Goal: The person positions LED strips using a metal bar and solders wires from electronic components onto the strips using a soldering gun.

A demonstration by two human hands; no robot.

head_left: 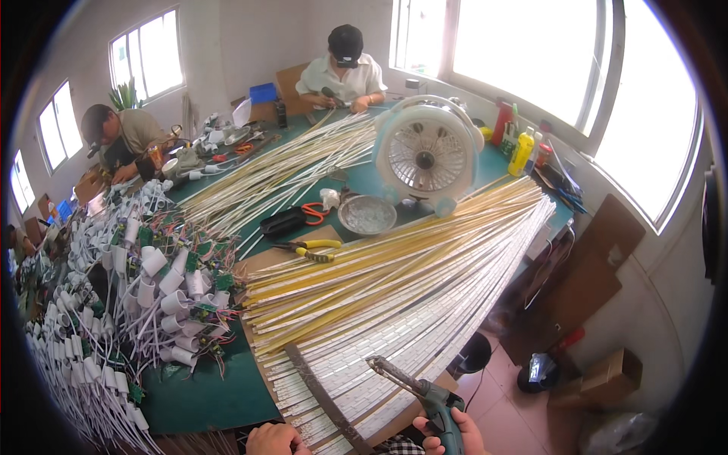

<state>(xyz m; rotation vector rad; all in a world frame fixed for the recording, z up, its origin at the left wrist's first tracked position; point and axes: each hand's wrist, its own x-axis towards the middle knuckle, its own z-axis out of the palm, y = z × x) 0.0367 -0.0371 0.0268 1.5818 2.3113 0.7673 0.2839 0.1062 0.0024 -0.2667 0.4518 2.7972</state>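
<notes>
My right hand (466, 434) is wrapped round the green grip of a soldering gun (441, 415), whose long metal front points up and left above the strips. At the lower edge rests my left hand (277, 440), cut off by the picture, its fingers mostly hidden. Close by, a dark flat metal bar (322, 393) lies across a fan of long thin LED strips (394, 334), white in front and yellowish behind. Brown cardboard (265, 262) shows under their left ends.
White cabled parts with green circuit boards (178, 303) heap on the left. Beyond the strips are yellow-handled pliers (315, 249), red-handled scissors (313, 214), a round metal dish (367, 215) and a fan (426, 155). Two people (345, 76) (125, 140) work across the green table (205, 398).
</notes>
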